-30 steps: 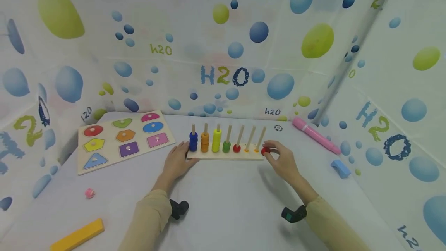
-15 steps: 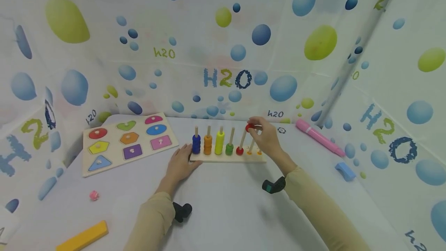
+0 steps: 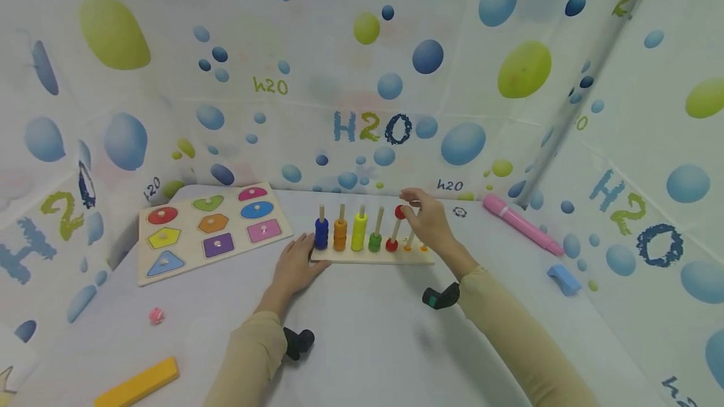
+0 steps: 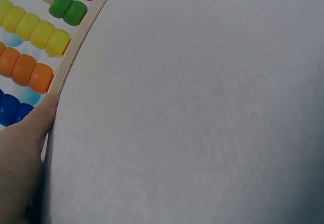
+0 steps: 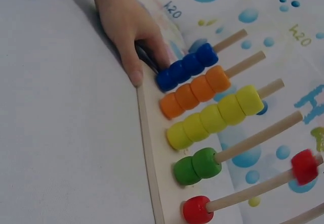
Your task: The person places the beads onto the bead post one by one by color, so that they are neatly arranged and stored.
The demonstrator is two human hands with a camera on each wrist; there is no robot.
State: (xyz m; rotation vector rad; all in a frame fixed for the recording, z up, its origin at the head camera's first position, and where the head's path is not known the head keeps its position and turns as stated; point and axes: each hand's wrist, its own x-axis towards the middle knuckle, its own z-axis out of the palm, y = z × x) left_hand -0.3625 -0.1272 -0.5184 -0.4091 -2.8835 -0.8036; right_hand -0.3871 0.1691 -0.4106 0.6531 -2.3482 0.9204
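A wooden peg board (image 3: 367, 258) stands at the table's middle, carrying stacks of blue (image 3: 321, 233), orange (image 3: 340, 234), yellow (image 3: 359, 231) and green (image 3: 374, 242) beads, plus one red bead (image 3: 391, 245) at the foot of the fifth peg. My right hand (image 3: 406, 206) pinches a second red bead (image 3: 400, 211) threaded near the top of that fifth peg; the right wrist view shows this bead (image 5: 305, 166) high on the peg. My left hand (image 3: 308, 253) rests at the board's left end, its thumb (image 4: 30, 128) pressed against the front edge (image 4: 76, 47).
A shape puzzle board (image 3: 212, 228) lies to the left. On the right lie a pink marker (image 3: 520, 222) and a blue block (image 3: 560, 274). A yellow block (image 3: 138, 382) and a small pink piece (image 3: 155, 315) lie near left. Bubble-print curtains close in three sides.
My right hand lifted the red bead from the table at the board's right end, carried it up and left, and set it onto the top of the fifth peg. The left hand stayed put.
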